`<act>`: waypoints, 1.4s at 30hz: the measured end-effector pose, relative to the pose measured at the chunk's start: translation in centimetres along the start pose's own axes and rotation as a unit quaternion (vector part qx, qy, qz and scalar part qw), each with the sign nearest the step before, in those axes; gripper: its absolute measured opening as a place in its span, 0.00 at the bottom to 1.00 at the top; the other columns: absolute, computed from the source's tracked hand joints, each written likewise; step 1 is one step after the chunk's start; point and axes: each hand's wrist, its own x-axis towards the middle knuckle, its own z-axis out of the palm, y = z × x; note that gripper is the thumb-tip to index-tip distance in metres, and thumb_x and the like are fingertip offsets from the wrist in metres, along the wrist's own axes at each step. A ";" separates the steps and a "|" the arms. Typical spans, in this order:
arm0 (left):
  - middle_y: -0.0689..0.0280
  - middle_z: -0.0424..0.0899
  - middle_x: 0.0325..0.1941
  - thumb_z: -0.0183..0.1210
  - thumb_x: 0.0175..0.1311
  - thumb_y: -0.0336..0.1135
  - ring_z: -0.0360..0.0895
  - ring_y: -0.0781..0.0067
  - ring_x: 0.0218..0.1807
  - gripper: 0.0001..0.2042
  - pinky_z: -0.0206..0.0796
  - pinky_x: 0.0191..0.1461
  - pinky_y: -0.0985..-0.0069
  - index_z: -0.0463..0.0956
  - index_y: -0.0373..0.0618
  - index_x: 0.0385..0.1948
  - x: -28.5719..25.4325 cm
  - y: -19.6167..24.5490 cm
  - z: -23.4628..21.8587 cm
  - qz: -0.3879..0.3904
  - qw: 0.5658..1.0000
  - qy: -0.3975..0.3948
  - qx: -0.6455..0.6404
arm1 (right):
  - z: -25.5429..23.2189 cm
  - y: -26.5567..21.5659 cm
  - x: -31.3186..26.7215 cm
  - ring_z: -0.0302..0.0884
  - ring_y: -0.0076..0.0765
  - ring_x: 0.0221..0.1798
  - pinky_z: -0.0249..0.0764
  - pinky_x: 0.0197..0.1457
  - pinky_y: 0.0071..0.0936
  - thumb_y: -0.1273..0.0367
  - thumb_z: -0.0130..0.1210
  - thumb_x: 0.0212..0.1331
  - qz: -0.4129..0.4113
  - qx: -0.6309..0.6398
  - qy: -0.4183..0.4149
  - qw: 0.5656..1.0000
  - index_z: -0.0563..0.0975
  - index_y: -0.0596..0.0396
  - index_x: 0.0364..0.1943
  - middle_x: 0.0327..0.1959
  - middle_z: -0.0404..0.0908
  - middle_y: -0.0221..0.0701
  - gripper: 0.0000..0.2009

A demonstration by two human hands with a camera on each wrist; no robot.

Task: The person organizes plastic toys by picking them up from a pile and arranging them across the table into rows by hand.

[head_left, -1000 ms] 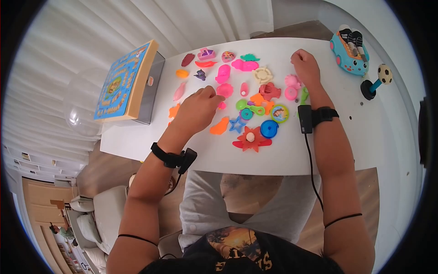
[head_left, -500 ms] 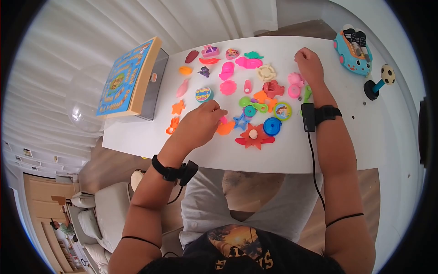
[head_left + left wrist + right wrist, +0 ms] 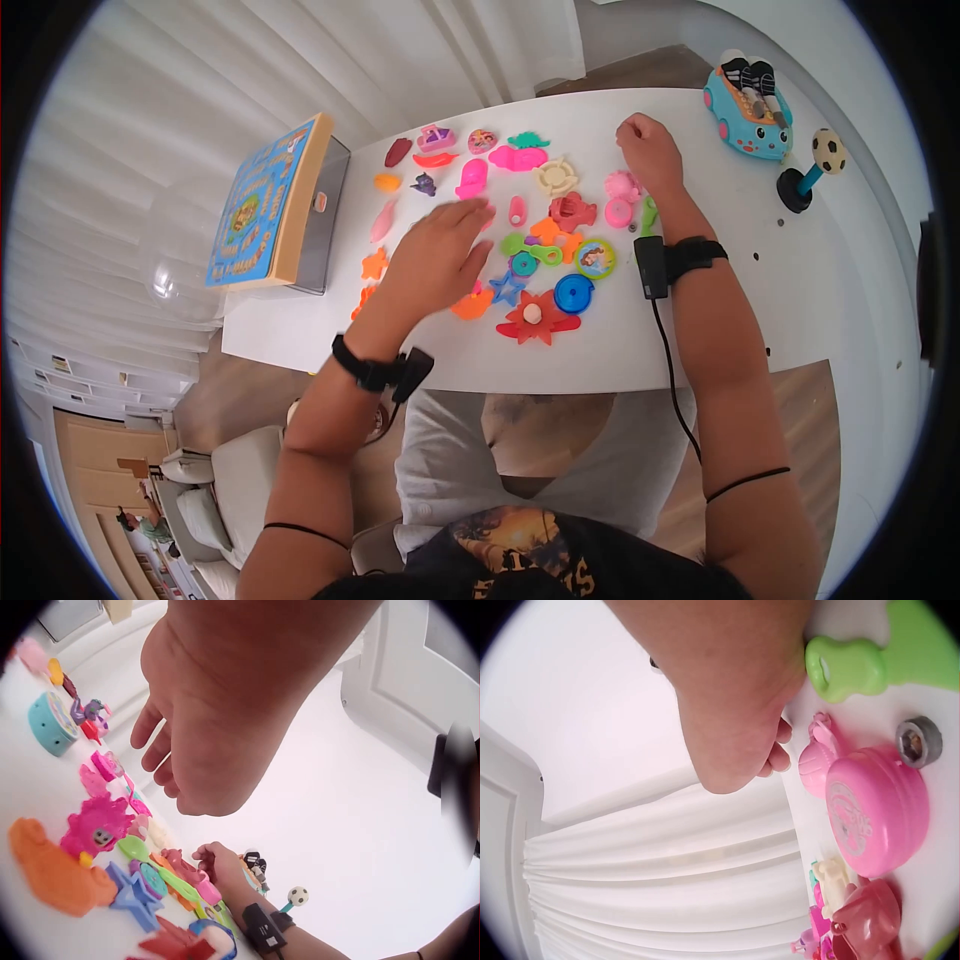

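Observation:
My left hand (image 3: 440,255) hovers over the left part of the toys, fingers stretched out and holding nothing. Its fingertips overlap a pink scalloped piece in the head view. Beneath it, the left wrist view shows a teal round box (image 3: 52,724), a magenta flower-like piece (image 3: 97,825), an orange mould (image 3: 60,870) and a blue star cutter (image 3: 135,896). Loosely curled, my right hand (image 3: 652,155) rests at the right of the toys with nothing in it. Near it are a pink round case (image 3: 877,810), a light green piece (image 3: 847,669) and a small grey ring (image 3: 919,742).
A boxed game with a blue front (image 3: 262,215) stands at the table's left. Toward the right are a turquoise toy car (image 3: 750,115) and a football on a stand (image 3: 828,152). A red star-shaped piece (image 3: 545,330) and blue round lid (image 3: 574,294) lie near the front edge.
My left hand drew back a little, uncovering the teal box, then reached forward again; its fingers went from curled to stretched out. The right hand stays in place. The head view has shifted slightly.

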 end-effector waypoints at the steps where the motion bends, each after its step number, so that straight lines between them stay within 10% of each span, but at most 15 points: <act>1: 0.53 0.79 0.67 0.62 0.66 0.30 0.77 0.49 0.66 0.21 0.71 0.67 0.59 0.76 0.41 0.62 1.7 -0.4 0.5 0.005 1.000 -0.002 -0.014 | 0.0 -0.1 -0.1 0.84 0.41 0.37 0.77 0.45 0.37 0.58 0.53 0.63 -0.006 0.005 0.009 1.000 0.84 0.52 0.39 0.32 0.86 0.35 0.14; 12: 0.54 0.77 0.70 0.51 0.63 0.30 0.77 0.52 0.67 0.23 0.71 0.69 0.59 0.77 0.35 0.61 16.5 -6.0 7.1 -0.017 0.986 -0.151 0.073 | -0.6 -1.0 -0.7 0.86 0.48 0.42 0.79 0.49 0.40 0.57 0.53 0.62 0.012 0.021 0.006 1.000 0.85 0.48 0.38 0.36 0.88 0.35 0.14; 20: 0.54 0.79 0.68 0.50 0.62 0.29 0.76 0.51 0.68 0.23 0.71 0.69 0.58 0.77 0.39 0.61 17.2 -9.0 7.0 0.000 0.997 -0.065 0.031 | -0.9 -1.5 -1.0 0.84 0.42 0.38 0.78 0.46 0.37 0.59 0.55 0.63 0.014 0.032 0.005 0.999 0.84 0.51 0.37 0.32 0.86 0.34 0.12; 26: 0.50 0.78 0.68 0.49 0.62 0.25 0.73 0.47 0.70 0.24 0.67 0.73 0.60 0.77 0.36 0.62 14.8 -7.2 3.2 -0.234 0.948 -0.200 0.083 | -0.8 -1.5 -1.0 0.84 0.42 0.38 0.77 0.46 0.37 0.59 0.54 0.63 0.021 0.025 0.009 0.999 0.84 0.51 0.37 0.32 0.86 0.34 0.13; 28: 0.50 0.78 0.69 0.49 0.60 0.24 0.74 0.47 0.69 0.25 0.67 0.72 0.60 0.77 0.36 0.62 13.0 -10.4 5.5 -0.102 0.990 -0.091 0.035 | -0.9 -1.5 -1.0 0.84 0.42 0.38 0.77 0.47 0.37 0.59 0.54 0.63 0.017 0.025 0.005 1.000 0.84 0.51 0.37 0.32 0.86 0.34 0.13; 34: 0.54 0.80 0.67 0.50 0.60 0.24 0.77 0.49 0.66 0.23 0.73 0.66 0.58 0.79 0.41 0.59 13.7 -12.3 6.5 -0.053 0.996 -0.038 0.067 | -1.1 -1.8 -1.1 0.84 0.42 0.38 0.77 0.46 0.37 0.59 0.54 0.63 0.029 0.027 -0.003 0.999 0.84 0.51 0.38 0.32 0.86 0.34 0.13; 42: 0.56 0.83 0.61 0.52 0.56 0.22 0.81 0.50 0.59 0.22 0.76 0.59 0.57 0.81 0.40 0.54 10.6 -5.2 5.7 0.035 0.999 -0.024 0.013 | -0.9 -1.5 -1.0 0.86 0.45 0.41 0.79 0.47 0.40 0.57 0.53 0.62 0.018 0.012 -0.001 1.000 0.85 0.47 0.37 0.35 0.88 0.33 0.13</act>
